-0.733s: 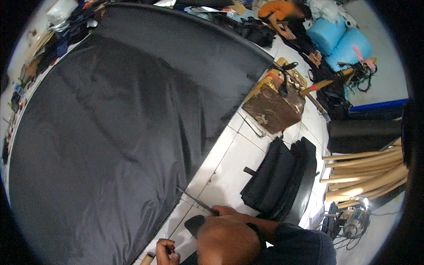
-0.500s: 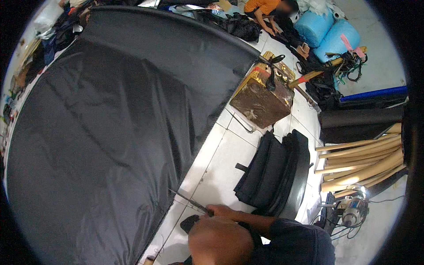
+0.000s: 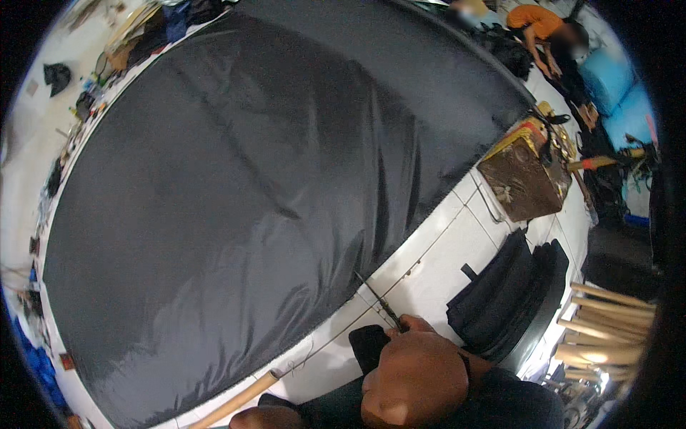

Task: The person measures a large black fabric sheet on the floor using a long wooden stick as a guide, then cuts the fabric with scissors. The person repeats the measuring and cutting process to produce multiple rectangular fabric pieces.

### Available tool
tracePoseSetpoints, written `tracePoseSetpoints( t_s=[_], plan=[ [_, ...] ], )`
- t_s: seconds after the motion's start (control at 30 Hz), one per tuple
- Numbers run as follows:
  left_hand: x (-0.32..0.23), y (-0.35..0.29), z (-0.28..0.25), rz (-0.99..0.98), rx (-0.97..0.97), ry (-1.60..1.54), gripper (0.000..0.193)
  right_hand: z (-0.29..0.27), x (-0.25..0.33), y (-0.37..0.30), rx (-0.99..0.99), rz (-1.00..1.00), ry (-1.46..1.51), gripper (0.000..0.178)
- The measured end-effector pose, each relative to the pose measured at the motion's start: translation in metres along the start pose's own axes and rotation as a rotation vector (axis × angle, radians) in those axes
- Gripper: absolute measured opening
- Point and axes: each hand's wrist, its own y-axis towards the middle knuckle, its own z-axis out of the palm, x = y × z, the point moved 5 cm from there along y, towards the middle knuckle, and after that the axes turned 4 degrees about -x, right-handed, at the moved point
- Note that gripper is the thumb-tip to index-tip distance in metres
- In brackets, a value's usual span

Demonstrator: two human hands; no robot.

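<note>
At the left, and across most of the view, 1 large black sheet [image 3: 214, 179] lies spread with some wrinkles, and its near edge runs slantwise above the white tiled floor [image 3: 443, 250]. Along this edge, at the bottom, lies 1 pale brown tube [image 3: 236, 400], with its open end toward the middle. The left hand I cannot find: at the lower border there is only a rounded shape, perhaps a knee, so I cannot tell how the left fingers stand. In the middle, the right hand [image 3: 416, 325] has its fingers closed around 1 slim dark tool [image 3: 386, 307]. The tip of it points up and left and reaches over the sheet's edge; whether it touches the material, I cannot tell. In my judgement, the step in hand is work with the tool at this edge, and the next move calls for a firm grip and good control of the tip, because the sheet seems thin and loose. Further right, folded black pieces [image 3: 493, 300] lie on the tiles, with 1 brown block [image 3: 522, 182] beyond them, beside the sheet. Above, 1 other person in orange [image 3: 532, 25] bends down; at the far right, several tubes [image 3: 582, 354] are gathered.
</note>
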Motion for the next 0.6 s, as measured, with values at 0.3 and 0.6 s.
tracePoseSetpoints(
  t_s=[0.3, 0.6],
  plan=[
    [-0.02, -0.016, -0.005, 1.229, 0.176, 2.121, 0.034, -0.002, 0.032, 0.008, 0.034, -0.027, 0.036, 0.055],
    [-0.054, -0.024, 0.003, 1.061, 0.375, 2.578, 0.033, 0.002, 0.041, 0.018, 0.059, -0.039, 0.009, 0.053]
  ],
)
